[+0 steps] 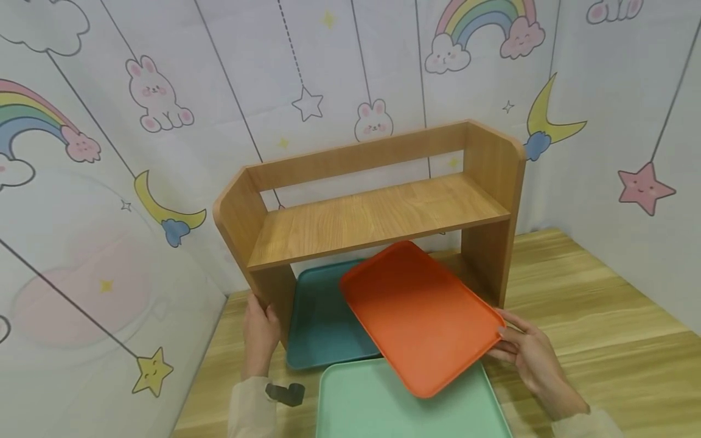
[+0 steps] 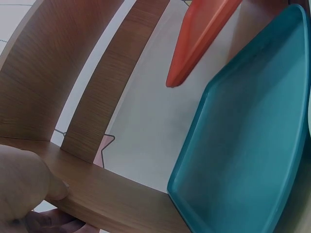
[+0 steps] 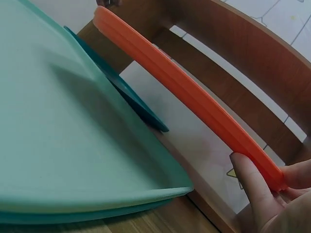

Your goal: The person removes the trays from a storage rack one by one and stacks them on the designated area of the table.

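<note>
My right hand (image 1: 533, 359) grips an orange tray (image 1: 424, 316) by its near right corner, thumb on one face and fingers on the other, as the right wrist view shows. The tray is tilted, its far end reaching in under the shelf board. My left hand (image 1: 260, 334) holds the front edge of the left side panel of a wooden shelf (image 1: 378, 213). A dark teal tray (image 1: 323, 316) lies inside the shelf's lower bay, partly hidden by the orange one. In front lies a mint green tray (image 1: 405, 401), overlapped by the orange tray in the head view.
Another teal rim (image 3: 97, 217) shows beneath the mint tray in the right wrist view. The shelf stands on a wood-grain table (image 1: 597, 322) against a wall covering (image 1: 328, 73) printed with rabbits, stars and rainbows. A side wall (image 1: 109, 274) rises along the table's left edge.
</note>
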Demonstrator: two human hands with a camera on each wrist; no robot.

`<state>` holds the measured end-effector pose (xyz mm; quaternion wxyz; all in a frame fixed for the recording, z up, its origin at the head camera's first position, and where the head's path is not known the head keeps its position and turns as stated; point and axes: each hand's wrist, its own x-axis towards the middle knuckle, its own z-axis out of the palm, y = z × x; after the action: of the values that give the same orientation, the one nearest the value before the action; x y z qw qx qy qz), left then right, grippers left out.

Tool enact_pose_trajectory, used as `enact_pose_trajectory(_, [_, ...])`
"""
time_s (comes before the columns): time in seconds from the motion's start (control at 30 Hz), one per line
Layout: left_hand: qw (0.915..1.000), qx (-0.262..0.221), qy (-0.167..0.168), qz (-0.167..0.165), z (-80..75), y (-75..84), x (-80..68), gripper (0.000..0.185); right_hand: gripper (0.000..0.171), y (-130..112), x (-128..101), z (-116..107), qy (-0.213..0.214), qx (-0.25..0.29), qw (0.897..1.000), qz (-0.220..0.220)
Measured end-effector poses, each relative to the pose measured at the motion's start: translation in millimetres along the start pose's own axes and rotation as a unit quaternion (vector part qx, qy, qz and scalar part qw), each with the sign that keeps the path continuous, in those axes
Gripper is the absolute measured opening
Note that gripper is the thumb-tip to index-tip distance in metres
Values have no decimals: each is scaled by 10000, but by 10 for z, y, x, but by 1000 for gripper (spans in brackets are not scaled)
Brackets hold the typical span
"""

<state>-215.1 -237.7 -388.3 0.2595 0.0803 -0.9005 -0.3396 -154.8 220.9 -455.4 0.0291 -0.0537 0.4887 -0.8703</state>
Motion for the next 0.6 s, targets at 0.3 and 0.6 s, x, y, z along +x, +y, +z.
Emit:
enact_pose_trajectory(0.3, [10000, 36, 16, -24, 8, 0, 1, 36, 32, 30, 7, -4, -59, -508, 9986, 162])
enact_pose_trajectory(0.6, [9999, 15, 128, 104, 12, -1, -7, 33, 31, 25, 11, 26, -63, -737, 9968, 288])
